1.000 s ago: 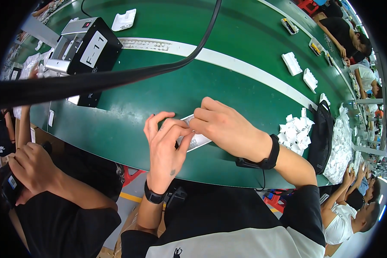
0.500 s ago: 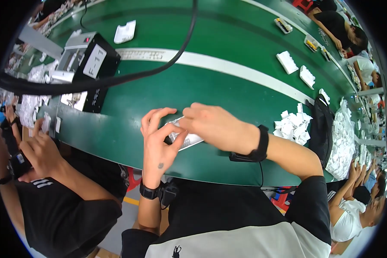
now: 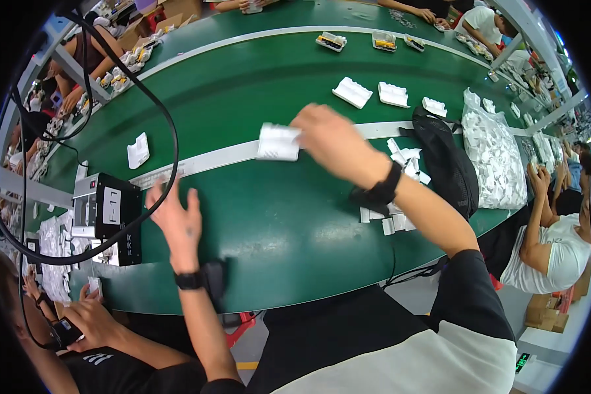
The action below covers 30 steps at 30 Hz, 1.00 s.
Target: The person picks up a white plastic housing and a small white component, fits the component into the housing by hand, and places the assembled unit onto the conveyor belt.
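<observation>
A white plastic shell [image 3: 278, 142] with a wavy edge is gripped by my right hand [image 3: 340, 141] at its right end, above the white strip that runs across the green table. The hand is smeared by motion, and its fingertips are partly hidden. My left hand [image 3: 178, 220] holds nothing and its fingers are spread. It is over the table beside a black and silver machine [image 3: 117, 210], near the small white pieces [image 3: 157, 177] lined up on the strip. A black cable [image 3: 174, 151] loops in front of its fingers.
On the far side lie several white shells [image 3: 352, 92]. To the right are a pile of white pieces [image 3: 408, 161], a black bag [image 3: 444, 154] and a clear sack of white parts [image 3: 494, 154]. Co-workers sit at both sides, one at lower left with a hand [image 3: 95, 322] near my arm.
My hands were together on the white shell near the table's front. The right has carried it away and forward; the left has let go and moved left. The view has shifted too.
</observation>
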Each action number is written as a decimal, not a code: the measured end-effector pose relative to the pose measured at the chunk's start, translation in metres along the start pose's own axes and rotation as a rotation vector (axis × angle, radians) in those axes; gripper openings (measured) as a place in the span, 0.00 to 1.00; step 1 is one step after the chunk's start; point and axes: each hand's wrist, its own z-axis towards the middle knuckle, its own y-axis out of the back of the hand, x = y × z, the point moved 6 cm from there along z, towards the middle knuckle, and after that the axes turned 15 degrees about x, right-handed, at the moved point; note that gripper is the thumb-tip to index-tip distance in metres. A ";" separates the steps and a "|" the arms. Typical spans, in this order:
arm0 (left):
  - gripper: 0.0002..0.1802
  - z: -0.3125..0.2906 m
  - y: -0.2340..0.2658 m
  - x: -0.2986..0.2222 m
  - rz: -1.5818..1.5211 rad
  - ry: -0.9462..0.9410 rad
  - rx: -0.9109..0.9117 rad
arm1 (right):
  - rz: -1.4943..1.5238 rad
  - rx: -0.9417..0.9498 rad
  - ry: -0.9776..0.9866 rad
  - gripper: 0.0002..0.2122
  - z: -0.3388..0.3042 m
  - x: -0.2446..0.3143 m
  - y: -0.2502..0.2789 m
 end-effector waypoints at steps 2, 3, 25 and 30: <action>0.29 0.039 -0.006 0.031 0.218 0.012 -0.076 | 0.005 -0.113 -0.113 0.10 -0.030 -0.030 0.034; 0.29 0.057 -0.009 0.047 0.295 0.032 -0.070 | -0.017 -0.044 -0.211 0.10 -0.046 -0.041 0.042; 0.17 -0.045 -0.020 -0.100 -0.234 -0.437 0.235 | 0.277 0.413 0.100 0.23 -0.057 0.023 -0.029; 0.16 -0.065 -0.011 -0.106 -0.324 -0.450 0.301 | 0.161 0.284 -0.036 0.15 -0.061 0.009 -0.023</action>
